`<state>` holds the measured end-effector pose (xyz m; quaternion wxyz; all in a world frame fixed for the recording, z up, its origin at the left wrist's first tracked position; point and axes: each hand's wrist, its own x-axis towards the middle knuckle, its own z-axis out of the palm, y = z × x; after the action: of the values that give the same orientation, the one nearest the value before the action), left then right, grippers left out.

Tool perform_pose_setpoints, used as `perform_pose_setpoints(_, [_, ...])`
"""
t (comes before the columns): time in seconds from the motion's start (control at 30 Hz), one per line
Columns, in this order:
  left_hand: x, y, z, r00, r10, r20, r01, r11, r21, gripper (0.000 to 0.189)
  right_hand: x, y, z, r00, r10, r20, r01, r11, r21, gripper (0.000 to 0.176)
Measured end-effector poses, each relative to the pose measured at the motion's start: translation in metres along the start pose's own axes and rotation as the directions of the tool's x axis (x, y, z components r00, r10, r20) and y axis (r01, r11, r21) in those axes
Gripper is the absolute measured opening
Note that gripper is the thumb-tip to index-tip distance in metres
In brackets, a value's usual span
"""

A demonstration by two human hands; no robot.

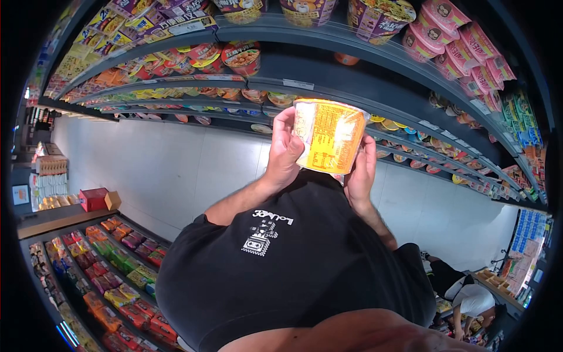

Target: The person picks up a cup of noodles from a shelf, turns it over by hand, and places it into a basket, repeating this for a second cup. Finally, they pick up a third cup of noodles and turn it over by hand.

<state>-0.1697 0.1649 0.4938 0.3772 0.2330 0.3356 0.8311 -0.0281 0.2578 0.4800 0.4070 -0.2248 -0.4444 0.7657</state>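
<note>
A yellow instant noodle cup [331, 138] with printed text on its side is held up in front of my chest, between both hands. My left hand [284, 149] wraps its left side, thumb pressed on the printed wall. My right hand [362, 167] grips the cup's right side, with its fingers partly behind the cup. Light glares off the shiny wrap. Just beyond the cup are store shelves [281, 83] with rows of noodle cups; one red noodle cup [241, 57] stands near a gap on the shelf.
Pink noodle cups [448, 32] are stacked at the upper right, purple ones [308, 10] along the top shelf. Packaged snacks [126, 276] fill a low shelf at lower left, with a red box [94, 199] on its end. Another person [474, 302] bends at a shelf, lower right.
</note>
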Motion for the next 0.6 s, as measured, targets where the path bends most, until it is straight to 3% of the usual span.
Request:
perform_pose_setpoints(0.13, [-0.0002, 0.0067, -0.0092, 1.0, 0.003, 0.023, -0.004, 0.999, 0.043, 0.088, -0.0026, 0.0091, 0.0022, 1.0, 0.008, -0.006, -0.008, 0.997, -0.073, 0.035])
perform_pose_setpoints(0.6, [-0.0026, 0.0076, -0.0085, 1.0, -0.003, 0.024, 0.003, 1.0, -0.023, 0.088, -0.0055, 0.0023, 0.0071, 0.999, -0.019, -0.031, 0.016, 0.997, -0.076, 0.036])
